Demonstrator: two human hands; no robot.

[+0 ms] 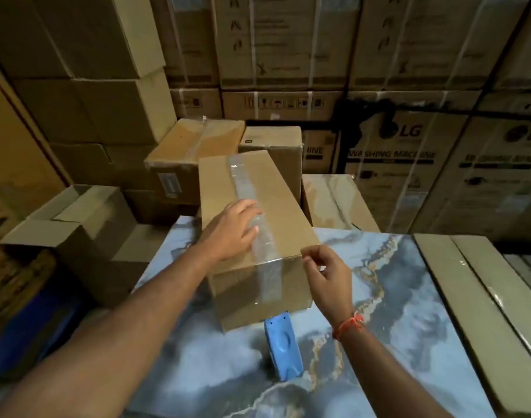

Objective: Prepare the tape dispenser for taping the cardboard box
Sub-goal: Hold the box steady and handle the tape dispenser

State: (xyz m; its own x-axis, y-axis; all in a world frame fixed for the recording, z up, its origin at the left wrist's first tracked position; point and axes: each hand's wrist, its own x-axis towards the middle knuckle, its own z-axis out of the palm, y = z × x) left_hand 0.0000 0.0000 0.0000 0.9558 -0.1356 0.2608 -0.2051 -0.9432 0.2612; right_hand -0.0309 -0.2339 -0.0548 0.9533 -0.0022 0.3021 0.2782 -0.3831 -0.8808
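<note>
Blue tape dispenser (283,348) — far end hidden under the cardboard box (258,212).

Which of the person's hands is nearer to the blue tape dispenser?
Right. The right hand hovers just above the blue tape dispenser; the left hand rests farther away, atop the cardboard box.

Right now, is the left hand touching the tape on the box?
Touching. The head view shows the left hand flat on the cardboard box, fingertips overlapping the clear tape strip.
</note>
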